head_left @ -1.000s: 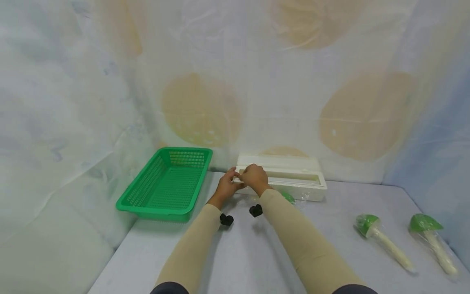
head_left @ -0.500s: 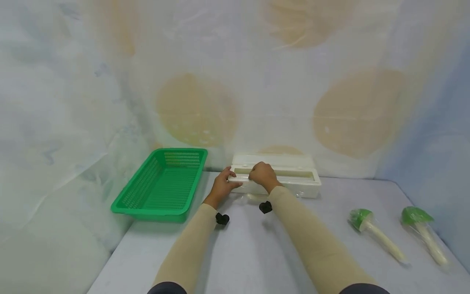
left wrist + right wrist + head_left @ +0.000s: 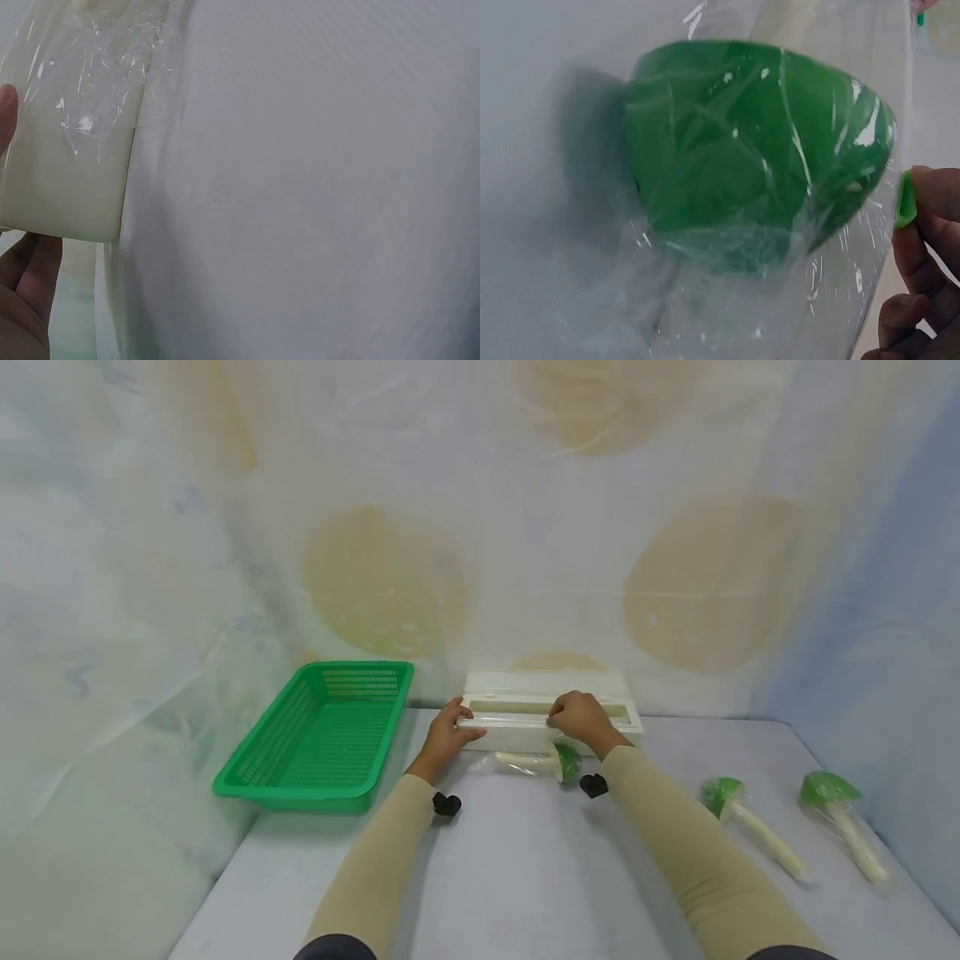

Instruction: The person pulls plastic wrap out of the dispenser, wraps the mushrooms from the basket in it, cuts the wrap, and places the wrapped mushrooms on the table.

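Observation:
A long white cling film dispenser (image 3: 510,739) stands at the back of the table with its lid raised. My left hand (image 3: 444,739) grips its left end, thumb on the front wall. In the right wrist view, my right hand (image 3: 930,247) pinches a small green slide cutter (image 3: 906,201) at the dispenser's edge. Clear film (image 3: 82,97) hangs down the front. Just before the dispenser lies a ladle-like utensil with a cream handle (image 3: 521,763) and green head (image 3: 757,150), covered in film.
A green perforated basket (image 3: 351,795) stands on the left. Two similar film-wrapped utensils, one with its green head (image 3: 722,793) nearer and one farther right (image 3: 828,787), lie on the white table (image 3: 517,877). A patterned sheet (image 3: 555,543) hangs behind.
My right hand has slid rightward along the dispenser's front edge, away from the left hand. The left hand keeps its end. The utensil in front has come into fuller view.

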### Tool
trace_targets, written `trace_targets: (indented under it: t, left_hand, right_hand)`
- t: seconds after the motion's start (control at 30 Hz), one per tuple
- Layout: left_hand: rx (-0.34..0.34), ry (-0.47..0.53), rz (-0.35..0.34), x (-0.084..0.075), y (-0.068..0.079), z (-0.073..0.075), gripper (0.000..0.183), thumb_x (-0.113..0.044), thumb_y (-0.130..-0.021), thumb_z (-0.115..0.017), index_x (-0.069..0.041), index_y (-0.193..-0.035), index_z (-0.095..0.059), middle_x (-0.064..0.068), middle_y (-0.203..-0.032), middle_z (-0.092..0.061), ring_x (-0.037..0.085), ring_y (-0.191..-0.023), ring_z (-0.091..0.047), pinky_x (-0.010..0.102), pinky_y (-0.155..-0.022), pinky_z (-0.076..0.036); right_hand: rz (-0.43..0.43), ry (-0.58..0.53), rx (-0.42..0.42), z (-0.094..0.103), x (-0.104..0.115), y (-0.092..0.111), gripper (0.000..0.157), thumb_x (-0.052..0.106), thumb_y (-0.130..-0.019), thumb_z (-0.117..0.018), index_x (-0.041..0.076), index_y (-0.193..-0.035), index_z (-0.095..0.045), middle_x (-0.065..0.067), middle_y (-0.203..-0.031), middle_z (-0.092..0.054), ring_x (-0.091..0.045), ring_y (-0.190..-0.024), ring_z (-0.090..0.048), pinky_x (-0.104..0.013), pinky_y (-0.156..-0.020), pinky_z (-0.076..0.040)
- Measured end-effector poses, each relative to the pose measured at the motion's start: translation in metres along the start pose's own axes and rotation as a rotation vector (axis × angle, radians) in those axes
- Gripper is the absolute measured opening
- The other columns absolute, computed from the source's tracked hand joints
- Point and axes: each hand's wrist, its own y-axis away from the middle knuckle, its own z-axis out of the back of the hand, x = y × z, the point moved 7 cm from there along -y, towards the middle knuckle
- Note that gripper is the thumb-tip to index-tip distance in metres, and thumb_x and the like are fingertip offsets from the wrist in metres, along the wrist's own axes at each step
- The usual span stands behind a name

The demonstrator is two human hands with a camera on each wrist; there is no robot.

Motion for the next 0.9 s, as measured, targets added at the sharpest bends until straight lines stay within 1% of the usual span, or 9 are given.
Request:
trace_targets:
  t: [0.1,0.2,0.3,0.4,0.53,0.63,0.7,0.77,0.9]
  left_hand:
    - [0.002,-0.004,0.000,-0.003,0.001,-0.001,0.030,-0.021,-0.080,-0.082,-0.011,-0.094,-0.058,0.009,-0.152,-0.036,0.033,-0.134,-0.039,0.045,-0.101,-0.041]
    - [0.001,-0.009,0.010,-0.004,0.002,0.000,0.029,-0.021,-0.081,-0.082,-0.011,-0.094,-0.058,0.008,-0.153,-0.036,0.034,-0.133,-0.041,0.045,-0.102,-0.040]
    - [0.001,-0.002,0.019,-0.004,0.004,0.000,0.028,-0.020,-0.081,-0.081,-0.010,-0.095,-0.058,0.008,-0.153,-0.035,0.034,-0.134,-0.040,0.046,-0.103,-0.039]
    - [-0.005,0.007,0.017,-0.003,0.004,0.000,0.029,-0.020,-0.081,-0.081,-0.010,-0.095,-0.058,0.009,-0.153,-0.036,0.033,-0.135,-0.038,0.046,-0.103,-0.038]
    - [-0.007,0.008,0.004,-0.002,0.003,-0.001,0.028,-0.020,-0.081,-0.081,-0.010,-0.095,-0.058,0.010,-0.152,-0.036,0.033,-0.135,-0.038,0.047,-0.103,-0.039]
    - [0.000,0.006,-0.003,-0.001,0.003,-0.003,0.028,-0.020,-0.081,-0.081,-0.010,-0.095,-0.058,0.011,-0.152,-0.036,0.033,-0.135,-0.037,0.047,-0.103,-0.039]
    - [0.001,0.004,-0.005,-0.001,0.003,-0.004,0.028,-0.020,-0.082,-0.081,-0.010,-0.095,-0.058,0.011,-0.152,-0.036,0.032,-0.136,-0.036,0.047,-0.104,-0.038]
    - [-0.002,0.013,-0.003,-0.002,0.004,-0.004,0.029,-0.020,-0.081,-0.081,-0.010,-0.096,-0.058,0.012,-0.152,-0.036,0.032,-0.138,-0.034,0.046,-0.104,-0.037]
    - [-0.011,0.020,0.007,-0.003,0.004,-0.002,0.029,-0.019,-0.081,-0.081,-0.010,-0.096,-0.058,0.011,-0.152,-0.036,0.030,-0.138,-0.033,0.046,-0.105,-0.037]
  right_hand:
    - [-0.011,0.000,0.006,0.007,-0.011,0.004,0.021,0.019,-0.090,-0.063,0.006,-0.105,-0.072,-0.009,-0.104,-0.068,-0.025,-0.087,-0.062,-0.043,-0.073,-0.051]
    - [-0.018,-0.007,0.050,0.015,-0.023,0.005,0.024,0.018,-0.091,-0.062,0.005,-0.108,-0.072,-0.011,-0.108,-0.068,-0.030,-0.094,-0.062,-0.046,-0.077,-0.051]
    - [-0.020,0.006,0.085,0.023,-0.038,0.006,0.025,0.018,-0.092,-0.062,0.004,-0.109,-0.073,-0.013,-0.110,-0.067,-0.034,-0.101,-0.061,-0.049,-0.082,-0.050]
    - [-0.013,0.013,0.091,0.031,-0.050,0.009,0.023,0.018,-0.092,-0.063,0.004,-0.107,-0.073,-0.016,-0.111,-0.067,-0.036,-0.102,-0.061,-0.050,-0.083,-0.050]
    - [-0.004,-0.002,0.087,0.039,-0.059,0.015,0.019,0.017,-0.092,-0.064,0.004,-0.102,-0.075,-0.022,-0.120,-0.063,-0.039,-0.105,-0.059,-0.050,-0.083,-0.050]
    - [0.013,0.005,0.078,0.044,-0.065,0.018,0.018,0.016,-0.090,-0.064,0.005,-0.099,-0.075,-0.021,-0.117,-0.065,-0.038,-0.104,-0.059,-0.048,-0.082,-0.050]
    - [0.023,0.016,0.070,0.048,-0.070,0.020,0.017,0.015,-0.089,-0.063,0.004,-0.097,-0.075,-0.019,-0.110,-0.067,-0.038,-0.101,-0.060,-0.048,-0.080,-0.050]
    - [0.014,0.027,0.062,0.053,-0.077,0.022,0.018,0.015,-0.089,-0.063,0.004,-0.097,-0.075,-0.015,-0.104,-0.069,-0.036,-0.099,-0.060,-0.049,-0.080,-0.050]
    - [-0.020,0.023,0.064,0.064,-0.090,0.028,0.020,0.015,-0.091,-0.062,0.002,-0.101,-0.074,-0.017,-0.107,-0.068,-0.040,-0.104,-0.058,-0.052,-0.082,-0.048]
